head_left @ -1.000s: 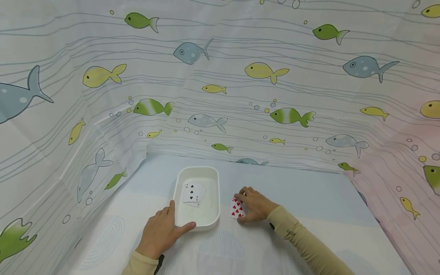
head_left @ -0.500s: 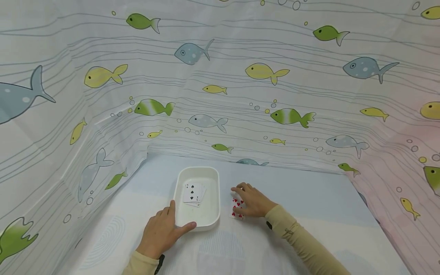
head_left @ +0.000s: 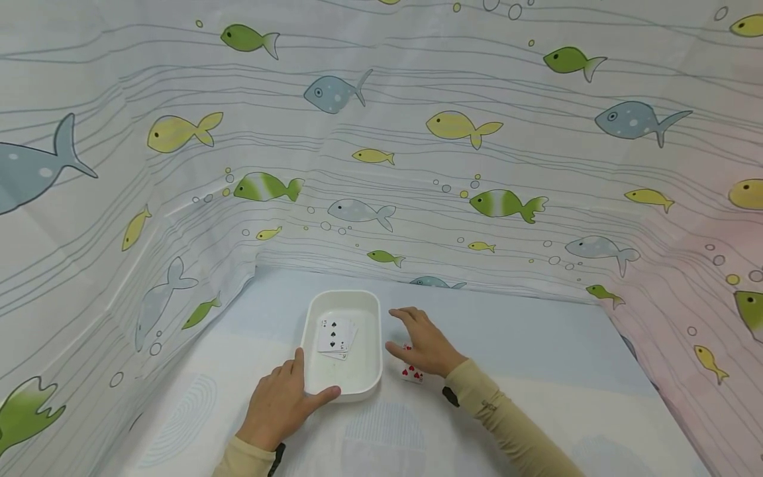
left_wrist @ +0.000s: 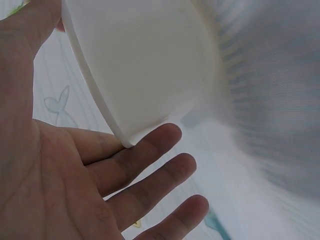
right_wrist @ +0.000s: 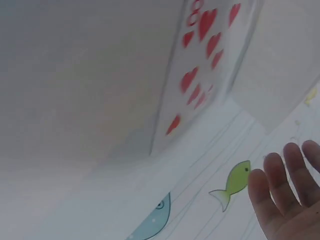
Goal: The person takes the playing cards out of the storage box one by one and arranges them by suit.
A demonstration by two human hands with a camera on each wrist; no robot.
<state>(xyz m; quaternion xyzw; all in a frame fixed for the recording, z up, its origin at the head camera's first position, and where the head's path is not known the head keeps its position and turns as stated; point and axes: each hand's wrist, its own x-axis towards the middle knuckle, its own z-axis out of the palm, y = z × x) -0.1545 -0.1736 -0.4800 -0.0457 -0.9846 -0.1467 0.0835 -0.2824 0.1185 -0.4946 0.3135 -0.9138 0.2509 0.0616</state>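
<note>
In the head view my left hand (head_left: 277, 401) rests against the near left corner of a white plastic tray (head_left: 373, 318), thumb along the front rim. Its fingers are mostly straight in the left wrist view, meeting the tray's wall (left_wrist: 135, 65). A three of spades (head_left: 332, 338) tops a few loosely stacked cards inside. Right of the tray, heart-suit playing cards (head_left: 412, 375) lie face up; the right wrist view shows an eight of hearts (right_wrist: 200, 65). My right hand (head_left: 426, 344) partly covers them, fingers extended toward the tray, nothing seen in its grasp.
A pale blue and white cloth (head_left: 507, 411) covers the surface. Fish-printed sheeting (head_left: 411, 179) rises as walls at the back and on both sides.
My right hand has lifted its fingers off the heart cards and moved left and away from me, toward the tray's right side, its fingers spreading. My left hand and the tray stay put.
</note>
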